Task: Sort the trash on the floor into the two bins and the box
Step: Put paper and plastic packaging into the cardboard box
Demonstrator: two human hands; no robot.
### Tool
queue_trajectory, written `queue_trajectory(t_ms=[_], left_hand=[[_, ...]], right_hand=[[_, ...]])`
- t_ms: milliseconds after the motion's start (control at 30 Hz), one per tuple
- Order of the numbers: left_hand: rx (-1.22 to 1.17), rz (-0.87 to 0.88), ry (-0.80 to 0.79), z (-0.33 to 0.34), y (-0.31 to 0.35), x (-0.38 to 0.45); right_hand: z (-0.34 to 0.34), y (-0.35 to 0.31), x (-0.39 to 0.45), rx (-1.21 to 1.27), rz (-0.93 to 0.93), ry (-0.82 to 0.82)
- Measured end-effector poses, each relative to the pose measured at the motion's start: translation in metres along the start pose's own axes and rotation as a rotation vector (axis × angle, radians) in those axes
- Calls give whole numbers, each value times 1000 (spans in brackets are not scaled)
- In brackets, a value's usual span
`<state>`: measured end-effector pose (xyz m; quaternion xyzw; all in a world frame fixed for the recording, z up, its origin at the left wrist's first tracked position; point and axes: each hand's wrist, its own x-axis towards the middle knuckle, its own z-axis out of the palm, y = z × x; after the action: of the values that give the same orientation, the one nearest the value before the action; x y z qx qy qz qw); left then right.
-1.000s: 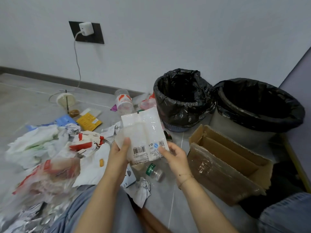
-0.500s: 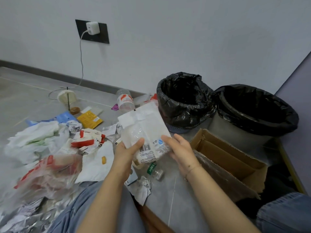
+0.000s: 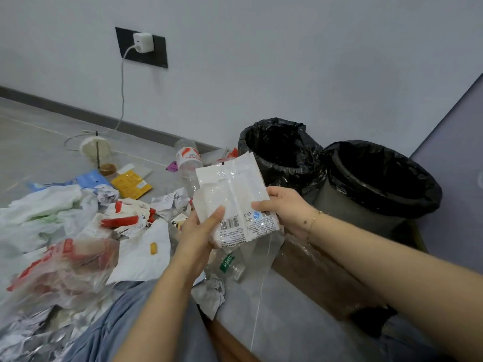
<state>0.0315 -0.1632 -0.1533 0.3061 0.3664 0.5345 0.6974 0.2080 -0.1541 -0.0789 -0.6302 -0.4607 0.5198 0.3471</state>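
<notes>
I hold a white plastic wrapper (image 3: 232, 194) with a barcode up in front of me. My left hand (image 3: 200, 231) grips its lower left edge, thumb on the front. My right hand (image 3: 286, 207) grips its right edge. Just beyond the wrapper stand two bins with black liners, the near bin (image 3: 277, 152) and the larger bin (image 3: 379, 178) to its right. The cardboard box (image 3: 313, 273) lies under my right forearm, mostly hidden. Trash lies on the floor to the left: a red and white crumpled pack (image 3: 125, 215), a yellow sachet (image 3: 132, 184), white plastic bags (image 3: 44, 212).
A clear bottle with a red label (image 3: 188, 160) lies near the wall. A small bottle with a green label (image 3: 230, 266) and crumpled paper (image 3: 209, 293) lie below the wrapper. A cup lid with a straw (image 3: 95, 148) and a charger cable (image 3: 122, 95) are at the back left.
Both hands have carried the wrapper to the right, closer to the bins. The view has swung so the box is now under my right forearm.
</notes>
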Motion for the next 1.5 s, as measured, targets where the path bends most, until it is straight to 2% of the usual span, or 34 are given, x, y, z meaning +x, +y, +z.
queue_trajectory(t_ms=[167, 233, 300, 367, 467, 533, 600, 700, 800, 1033, 1167, 1233, 1367, 1500], left_hand=[[5, 136, -86, 53, -5, -13], [31, 174, -137, 75, -8, -17], [165, 163, -196, 90, -14, -20], [520, 249, -305, 100, -26, -22], [1245, 565, -492, 102, -51, -18], [1524, 579, -607, 101, -70, -20], [1652, 678, -625, 93, -86, -23], [1594, 817, -527, 78, -95, -29], [1531, 867, -458, 67, -95, -31], [1498, 786, -570, 63, -103, -31], [1444, 671, -641, 65, -105, -31], [1415, 647, -659, 64, -105, -32], [1420, 642, -648, 65, -104, -33], [1429, 625, -664, 68, -100, -35]], right_hand=[[-45, -44, -32, -227, -61, -15], [-70, -56, -52, -348, -115, 26], [-97, -61, -71, -475, -183, 123], [-125, -59, -89, -608, -274, 258], [-154, -43, -107, -640, -312, 397], [-161, -28, -112, -742, -322, 406], [-159, -12, -116, -863, -374, 337], [-147, 12, -119, -1006, -471, 192], [-141, 35, -117, -1188, -452, 92], [-147, 66, -104, -1557, -258, 23], [-138, 75, -97, -1269, -163, 162], [-135, 77, -95, -1267, -205, 168], [-135, 86, -92, -1434, -251, 27], [-144, 91, -83, -1653, -245, -241]])
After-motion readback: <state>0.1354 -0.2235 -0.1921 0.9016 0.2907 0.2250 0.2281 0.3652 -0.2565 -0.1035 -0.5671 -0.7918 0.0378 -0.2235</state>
